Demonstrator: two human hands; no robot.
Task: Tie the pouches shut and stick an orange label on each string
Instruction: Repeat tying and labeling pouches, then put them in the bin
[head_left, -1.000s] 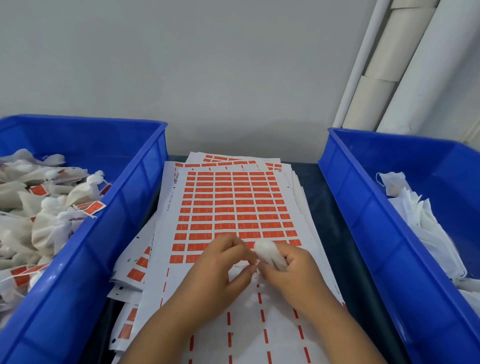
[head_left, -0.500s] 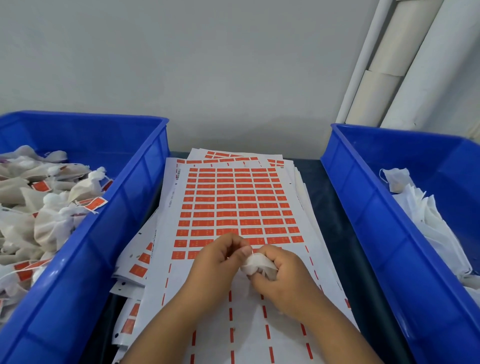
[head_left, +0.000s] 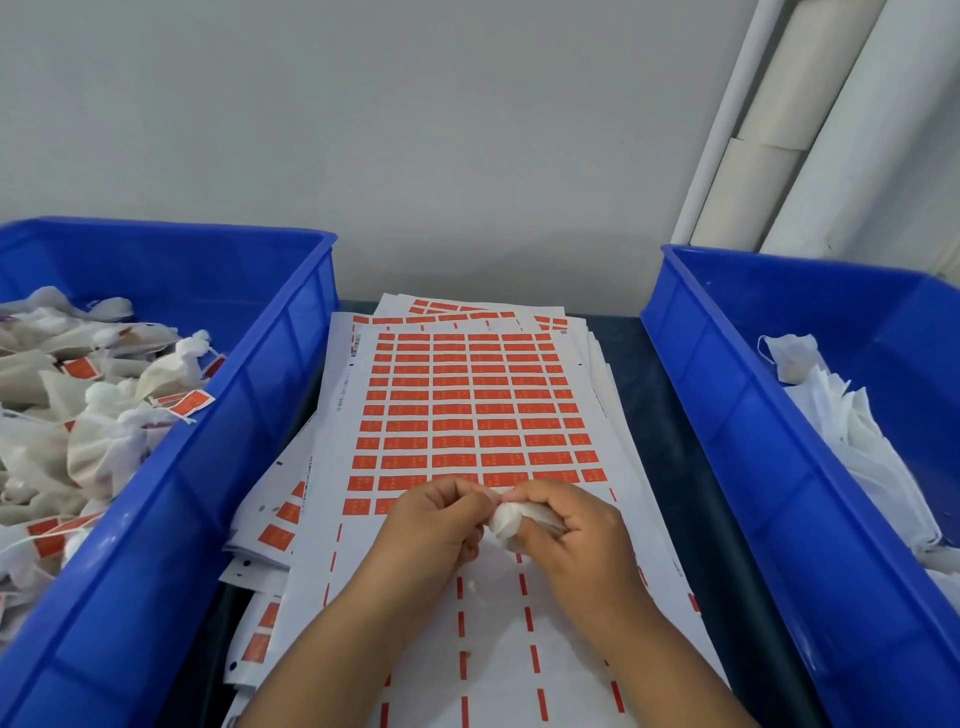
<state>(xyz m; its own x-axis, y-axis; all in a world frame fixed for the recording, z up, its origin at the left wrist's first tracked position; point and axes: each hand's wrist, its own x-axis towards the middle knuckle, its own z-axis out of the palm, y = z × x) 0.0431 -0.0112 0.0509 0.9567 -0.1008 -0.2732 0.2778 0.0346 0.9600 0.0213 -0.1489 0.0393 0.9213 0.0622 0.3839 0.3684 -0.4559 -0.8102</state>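
A plain grey wall (head_left: 415, 130) fills the top of the frame above a dark counter (head_left: 670, 415) that shows only as narrow strips in the middle. At the left edge a blue bin (head_left: 218, 457) holds a heap of tied pouches (head_left: 98, 447), many with an orange label on the string. In the centre lies a loose stack of label sheets (head_left: 467, 405), the top one with its lower rows already stripped. Just below centre the left hand (head_left: 436, 525) pinches something small at its fingertips, most likely the string, though the string itself is too fine to make out. Touching it, the right hand (head_left: 566, 525) has its grip curled round a small white pouch (head_left: 506, 522), held just above the sheets. The tying seems to be in hand, with no label on this pouch yet. The risks, as I judge them: the thin string could slip from the pinch, leaving the knot loose and the mouth open; a hard pull could bunch or tear the thin cloth; and forearms resting on the sheets could shift the stack or lift a label. At the right edge a second blue bin (head_left: 779, 467) holds flat white untied pouches (head_left: 857, 441), and pale pipes (head_left: 810, 119) run up the upper right corner.
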